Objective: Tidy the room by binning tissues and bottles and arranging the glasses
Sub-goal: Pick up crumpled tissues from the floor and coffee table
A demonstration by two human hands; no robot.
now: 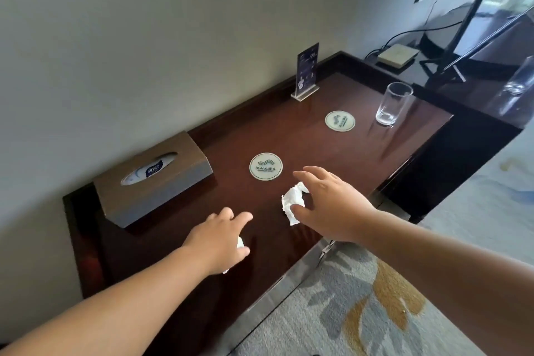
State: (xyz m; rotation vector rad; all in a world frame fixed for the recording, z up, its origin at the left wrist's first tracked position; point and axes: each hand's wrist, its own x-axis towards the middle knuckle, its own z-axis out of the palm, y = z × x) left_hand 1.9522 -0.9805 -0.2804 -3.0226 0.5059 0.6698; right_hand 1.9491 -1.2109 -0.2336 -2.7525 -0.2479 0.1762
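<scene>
Head view: right hand [332, 205] was spread open over the dark wooden desk [346, 153], holding nothing; a crumpled white tissue [291, 202] lay in the gap between its thumb and forefinger, just ahead of the palm, apparently not yet pinched. Tissue's long axis ran roughly from the fingertips back toward the thumb. Left hand [219, 237] lay curled over a second tissue wad [239, 243], white showing beside and under its fingers; firm grip or mere cover could not be told. Right hand was nearer the first tissue. Tissue box [153, 179], beyond the left fingers, held a pack of tissues in its slot. Drinking glass [393, 104], far beyond the right fingertips, stood upright and empty, beside rather than on the far coaster [339, 121]; near coaster [265, 166] was bare. No bin visible.
</scene>
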